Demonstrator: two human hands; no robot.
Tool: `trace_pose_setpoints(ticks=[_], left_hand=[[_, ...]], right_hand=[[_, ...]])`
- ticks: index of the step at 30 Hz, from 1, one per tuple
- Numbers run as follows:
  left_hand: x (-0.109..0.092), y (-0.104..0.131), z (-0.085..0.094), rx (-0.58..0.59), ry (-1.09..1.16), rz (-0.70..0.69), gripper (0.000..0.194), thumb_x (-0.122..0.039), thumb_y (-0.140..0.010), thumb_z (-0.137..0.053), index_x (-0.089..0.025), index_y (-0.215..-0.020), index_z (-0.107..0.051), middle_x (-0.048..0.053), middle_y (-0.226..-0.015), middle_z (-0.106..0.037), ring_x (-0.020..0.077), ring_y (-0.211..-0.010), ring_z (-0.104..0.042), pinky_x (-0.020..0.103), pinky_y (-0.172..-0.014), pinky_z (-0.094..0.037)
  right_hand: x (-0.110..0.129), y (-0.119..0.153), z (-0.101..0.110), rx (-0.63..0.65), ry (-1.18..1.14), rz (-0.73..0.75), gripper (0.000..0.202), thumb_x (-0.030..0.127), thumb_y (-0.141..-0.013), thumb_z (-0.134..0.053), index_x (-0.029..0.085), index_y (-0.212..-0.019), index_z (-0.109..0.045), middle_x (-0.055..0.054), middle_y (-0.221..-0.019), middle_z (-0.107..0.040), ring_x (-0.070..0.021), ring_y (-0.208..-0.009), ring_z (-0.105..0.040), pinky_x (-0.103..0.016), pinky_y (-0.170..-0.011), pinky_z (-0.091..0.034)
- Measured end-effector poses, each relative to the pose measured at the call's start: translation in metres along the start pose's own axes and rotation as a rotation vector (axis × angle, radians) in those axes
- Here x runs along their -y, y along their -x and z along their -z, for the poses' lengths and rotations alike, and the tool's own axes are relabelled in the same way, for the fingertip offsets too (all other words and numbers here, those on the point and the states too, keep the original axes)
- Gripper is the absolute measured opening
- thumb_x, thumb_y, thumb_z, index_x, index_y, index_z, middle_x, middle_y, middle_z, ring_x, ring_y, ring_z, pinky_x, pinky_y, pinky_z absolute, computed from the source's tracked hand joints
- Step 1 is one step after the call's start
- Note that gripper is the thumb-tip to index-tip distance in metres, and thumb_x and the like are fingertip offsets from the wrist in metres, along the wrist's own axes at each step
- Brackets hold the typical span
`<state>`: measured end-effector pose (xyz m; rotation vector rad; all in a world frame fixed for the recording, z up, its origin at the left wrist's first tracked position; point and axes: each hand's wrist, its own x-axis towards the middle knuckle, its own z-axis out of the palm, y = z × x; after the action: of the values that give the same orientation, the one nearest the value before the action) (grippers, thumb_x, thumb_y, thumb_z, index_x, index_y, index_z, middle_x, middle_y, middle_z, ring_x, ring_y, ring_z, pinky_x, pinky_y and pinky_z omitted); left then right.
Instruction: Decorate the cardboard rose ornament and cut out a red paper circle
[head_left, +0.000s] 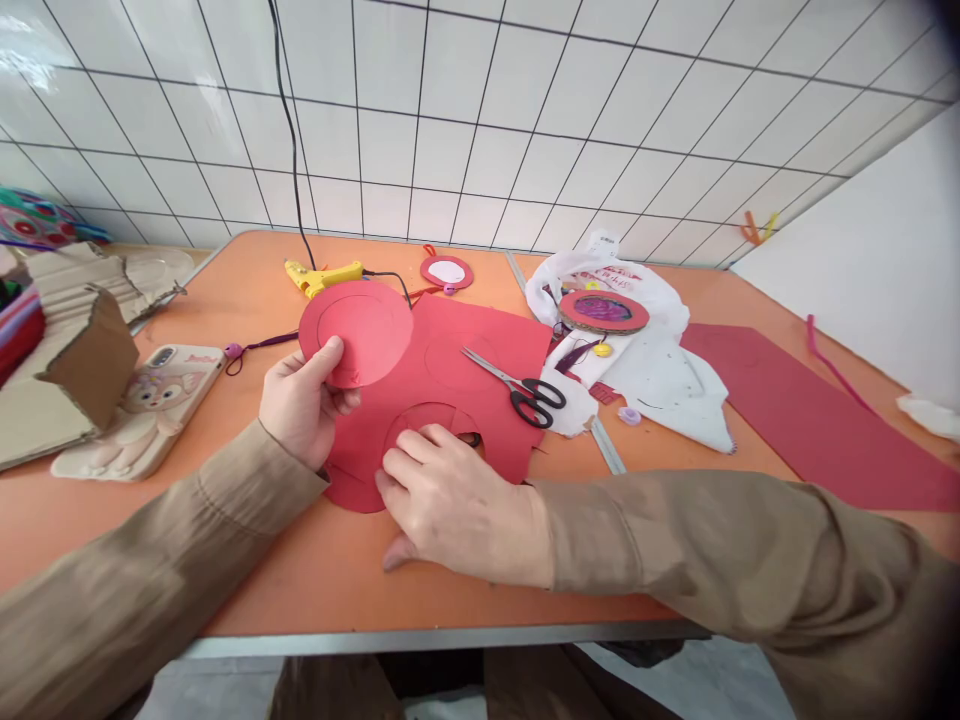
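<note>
A round red paper disc (375, 325) with a circle drawn inside it is pinched between the thumb and fingers of my left hand (304, 405). Below and to the right, my right hand (450, 500) rests over the front part of a red sheet (495, 425), its fingers bent at a round cut piece. Whether those fingers grip anything is hidden. The sheet has drawn circles and a cut opening beside my right hand. Black-handled scissors (525, 393) lie on the sheet, blades slightly apart and pointing up-left.
Behind the disc lies a yellow glue gun (326, 277). At left are a phone (150, 410) and cardboard (82, 360). A white plastic bag (660, 370) carries a red-rimmed round piece (604, 311). Another red sheet (810, 410) is at right; a small red ring (466, 272) sits behind.
</note>
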<state>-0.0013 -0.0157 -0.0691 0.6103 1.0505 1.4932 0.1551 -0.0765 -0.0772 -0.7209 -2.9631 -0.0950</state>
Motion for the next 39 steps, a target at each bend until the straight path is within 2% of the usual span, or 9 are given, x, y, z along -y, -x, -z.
trace_pose_setpoints(ticks=[6, 12, 16, 21, 25, 27, 33, 36, 39], left_hand=[[-0.006, 0.007, -0.002, 0.018, -0.002, -0.019, 0.022, -0.02, -0.071, -0.07, -0.014, -0.054, -0.056, -0.004, -0.041, -0.052, 0.0085, -0.031, -0.047, 0.018, -0.031, -0.035], [-0.015, 0.005, -0.002, 0.054, 0.032, -0.089, 0.024, -0.018, -0.074, -0.067, -0.015, -0.053, -0.057, -0.003, -0.042, -0.052, 0.0074, -0.033, -0.047, 0.016, -0.032, -0.035], [-0.018, 0.002, -0.003, 0.059, 0.042, -0.119, 0.024, -0.019, -0.075, -0.068, -0.015, -0.053, -0.058, -0.003, -0.043, -0.052, 0.0069, -0.034, -0.048, 0.016, -0.033, -0.035], [-0.018, 0.001, -0.003, 0.061, 0.022, -0.114, 0.022, -0.02, -0.072, -0.07, -0.015, -0.054, -0.058, -0.004, -0.044, -0.052, 0.007, -0.034, -0.048, 0.016, -0.032, -0.035], [-0.015, 0.001, -0.003, 0.049, 0.022, -0.101, 0.021, -0.019, -0.071, -0.07, -0.015, -0.054, -0.058, -0.004, -0.043, -0.052, 0.0068, -0.033, -0.047, 0.016, -0.032, -0.036], [-0.014, 0.001, -0.003, 0.054, 0.01, -0.096, 0.022, -0.021, -0.07, -0.071, -0.015, -0.054, -0.057, -0.004, -0.043, -0.052, 0.0071, -0.033, -0.047, 0.016, -0.032, -0.035], [-0.011, 0.001, -0.001, 0.079, -0.017, -0.093, 0.022, -0.023, -0.066, -0.075, -0.015, -0.055, -0.057, -0.004, -0.043, -0.053, 0.0075, -0.032, -0.047, 0.017, -0.031, -0.035], [-0.008, 0.001, 0.0, 0.101, -0.058, -0.066, 0.024, -0.026, -0.064, -0.076, -0.014, -0.055, -0.057, -0.003, -0.044, -0.055, 0.0081, -0.032, -0.048, 0.018, -0.031, -0.035], [-0.004, 0.001, 0.001, 0.115, -0.088, -0.009, 0.025, -0.028, -0.06, -0.08, -0.013, -0.056, -0.061, -0.001, -0.046, -0.058, 0.0087, -0.034, -0.051, 0.018, -0.032, -0.038]], right_hand=[[0.001, -0.006, -0.008, -0.015, -0.045, 0.072, 0.021, 0.012, -0.092, -0.055, 0.015, -0.075, -0.066, -0.006, -0.078, -0.06, -0.0206, -0.08, -0.048, -0.035, -0.067, -0.032], [0.005, -0.003, -0.004, 0.017, -0.249, 0.006, 0.041, 0.053, -0.08, -0.07, 0.014, -0.092, -0.072, -0.009, -0.1, -0.064, -0.0215, -0.092, -0.051, -0.036, -0.078, -0.036], [0.012, 0.0, -0.006, 0.04, -0.344, 0.026, 0.018, 0.034, -0.086, -0.07, 0.016, -0.086, -0.073, -0.004, -0.099, -0.066, -0.019, -0.092, -0.052, -0.034, -0.078, -0.036], [0.028, 0.011, -0.006, -0.138, -0.276, 0.161, 0.043, 0.051, -0.088, -0.061, 0.01, -0.098, -0.068, -0.009, -0.096, -0.066, -0.0215, -0.091, -0.054, -0.038, -0.082, -0.04], [0.046, 0.018, -0.011, -0.353, -0.142, 0.176, 0.017, 0.018, -0.091, -0.054, 0.01, -0.085, -0.067, -0.003, -0.069, -0.058, -0.0177, -0.07, -0.051, -0.039, -0.074, -0.04], [0.053, 0.019, -0.016, -0.42, -0.108, 0.151, 0.019, 0.008, -0.085, -0.05, 0.012, -0.075, -0.065, -0.003, -0.065, -0.056, -0.0169, -0.065, -0.049, -0.039, -0.071, -0.041], [0.049, 0.02, -0.011, -0.457, -0.247, 0.178, 0.023, 0.01, -0.082, -0.049, 0.015, -0.063, -0.06, -0.003, -0.062, -0.055, -0.015, -0.063, -0.05, -0.034, -0.065, -0.044], [0.026, 0.02, 0.015, -0.497, -0.583, -0.027, 0.017, 0.017, -0.089, -0.051, 0.014, -0.081, -0.066, -0.005, -0.077, -0.066, -0.0135, -0.07, -0.057, -0.028, -0.066, -0.047], [-0.012, 0.021, 0.038, -0.478, -0.921, -0.486, 0.02, 0.022, -0.089, -0.054, 0.017, -0.07, -0.059, 0.002, -0.062, -0.056, -0.0103, -0.057, -0.05, -0.024, -0.054, -0.041]])
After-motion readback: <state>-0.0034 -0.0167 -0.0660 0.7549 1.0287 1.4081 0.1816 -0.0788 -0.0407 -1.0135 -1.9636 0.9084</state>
